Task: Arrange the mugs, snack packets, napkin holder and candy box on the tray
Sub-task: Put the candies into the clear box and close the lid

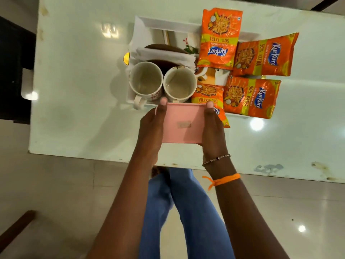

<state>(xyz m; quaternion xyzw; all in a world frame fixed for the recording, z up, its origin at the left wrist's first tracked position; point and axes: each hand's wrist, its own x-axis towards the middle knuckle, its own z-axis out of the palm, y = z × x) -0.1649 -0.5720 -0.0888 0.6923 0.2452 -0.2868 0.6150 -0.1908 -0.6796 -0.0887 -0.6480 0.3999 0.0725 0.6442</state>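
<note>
You grip the pink box by its short ends, left hand and right hand curled round it, long axis crosswise, at the tray's near edge; mugs stand just beyond, packets to the right.

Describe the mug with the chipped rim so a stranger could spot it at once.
Start at the white tray on the pale table. At its near edge two cream mugs stand side by side, just beyond the pink box held in both hands. It is the right mug, beside the orange snack packets; its far rim is chipped, and its neighbour's handle shows.
</note>
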